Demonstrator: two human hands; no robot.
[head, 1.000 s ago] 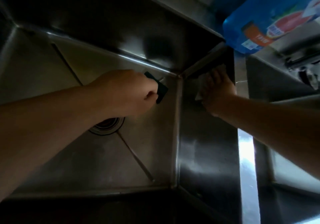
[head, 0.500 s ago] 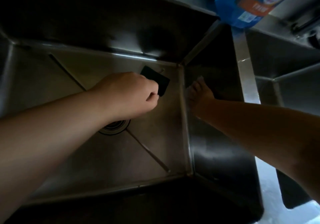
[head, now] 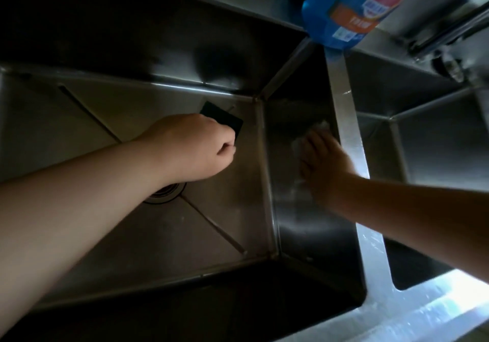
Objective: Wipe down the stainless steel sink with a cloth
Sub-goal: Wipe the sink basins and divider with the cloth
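Note:
I look down into a deep stainless steel sink (head: 227, 209). My left hand (head: 195, 146) is closed on a dark green scouring pad (head: 225, 117) and holds it low over the sink floor near the far right corner. My right hand (head: 325, 164) lies flat against the basin's right inner wall and presses a white cloth (head: 317, 130) to the steel. Only the cloth's edges show past the fingers. The drain (head: 164, 193) is partly hidden under my left wrist.
A blue dish-soap bottle (head: 352, 6) stands on the rim at the far right corner. A steel divider (head: 349, 135) separates this basin from a second basin (head: 423, 140) on the right. A faucet part (head: 447, 37) sits at the upper right. The wet front counter edge (head: 423, 312) gleams.
My right hand has slid along the right wall, down and then back up toward the rim, with the cloth under it. My left hand has stayed with the pad near the corner.

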